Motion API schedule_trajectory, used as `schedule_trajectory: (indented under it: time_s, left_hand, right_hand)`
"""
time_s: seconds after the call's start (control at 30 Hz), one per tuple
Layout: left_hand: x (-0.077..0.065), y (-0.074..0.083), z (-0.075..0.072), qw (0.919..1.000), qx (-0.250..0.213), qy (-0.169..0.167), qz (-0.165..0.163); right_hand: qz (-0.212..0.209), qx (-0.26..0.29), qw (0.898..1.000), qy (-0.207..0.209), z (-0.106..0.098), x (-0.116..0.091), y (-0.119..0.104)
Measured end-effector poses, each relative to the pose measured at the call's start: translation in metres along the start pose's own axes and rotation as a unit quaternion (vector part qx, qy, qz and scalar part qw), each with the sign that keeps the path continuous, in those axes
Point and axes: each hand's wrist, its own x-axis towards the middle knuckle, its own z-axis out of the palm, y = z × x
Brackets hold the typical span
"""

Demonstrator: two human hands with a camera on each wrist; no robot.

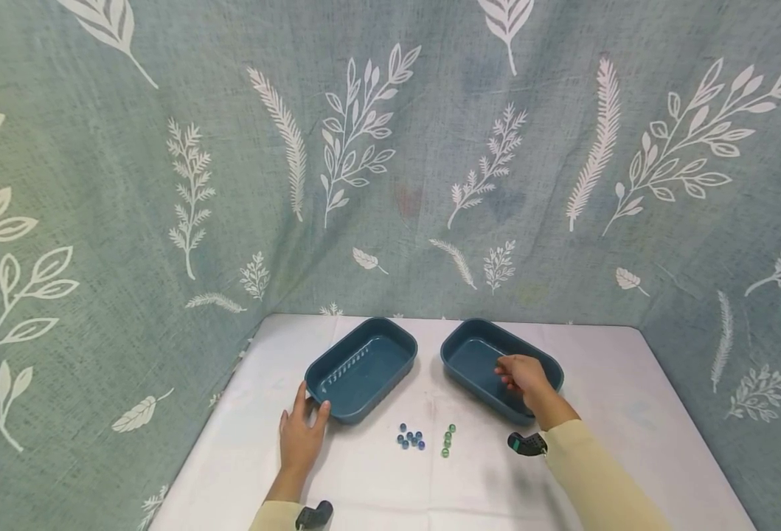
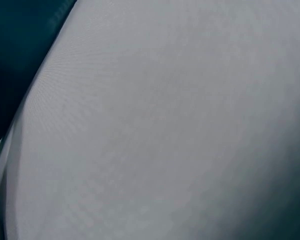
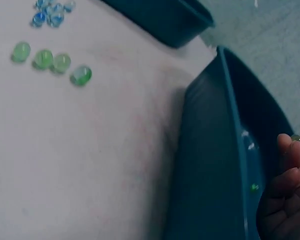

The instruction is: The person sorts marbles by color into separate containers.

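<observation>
- Head view, leftmost: the left hand [image 1: 299,441] is resting with finger and thumb spread at the near end of the left tray [image 1: 366,365], visibly holding nothing.
- Right of that hand, seven blue marbles [image 1: 414,442] are clustering on the white table [image 1: 377,487].
- Next to them, four green marbles [image 1: 447,443] are lying in a loose row, between the cluster and the right tray [image 1: 467,361].
- Over this tray, the right hand [image 1: 525,376] is hovering, its fingertips pinching a green marble [image 3: 296,137]. Placing green ones here is apparently the step in hand; the next move is probably calling for a low, gentle release, so nothing is bouncing out.
- Right wrist view is showing the pinched marble and a second green marble [image 3: 254,188] inside the right tray; neither is showing clearly from the head.
- Left wrist view is showing mostly white table and a dark tray side; from it alone I cannot tell the left grip.
</observation>
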Motion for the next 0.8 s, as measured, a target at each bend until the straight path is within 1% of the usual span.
schedule_trajectory:
  time_s: [0.2, 0.33, 0.47, 0.57, 0.67, 0.8]
  left_hand:
    - [0.000, 0.000, 0.000, 1.0000, 0.001, 0.002, -0.001]
    - [0.000, 0.000, 0.000, 1.0000, 0.000, -0.002, -0.002]
    - [0.000, 0.000, 0.001, 1.0000, 0.001, -0.004, -0.002]
    - [0.000, 0.000, 0.000, 1.0000, 0.002, -0.002, 0.002]
    - [0.000, 0.000, 0.000, 1.0000, -0.001, 0.002, 0.007]
    - [0.000, 0.000, -0.001, 0.9999, -0.003, 0.003, 0.012]
  right_hand:
    - [0.020, -0.004, 1.000, 0.016, -0.002, 0.013, 0.007]
    - [0.020, -0.018, 0.999, 0.019, -0.004, 0.018, 0.010]
    - [0.014, -0.034, 0.999, 0.023, -0.005, 0.021, 0.012]
    - [0.010, -0.047, 0.999, 0.018, -0.004, 0.021, 0.012]
    - [0.010, -0.056, 0.998, 0.014, -0.003, 0.020, 0.012]
    - [0.022, -0.063, 0.998, 0.022, -0.004, 0.023, 0.015]
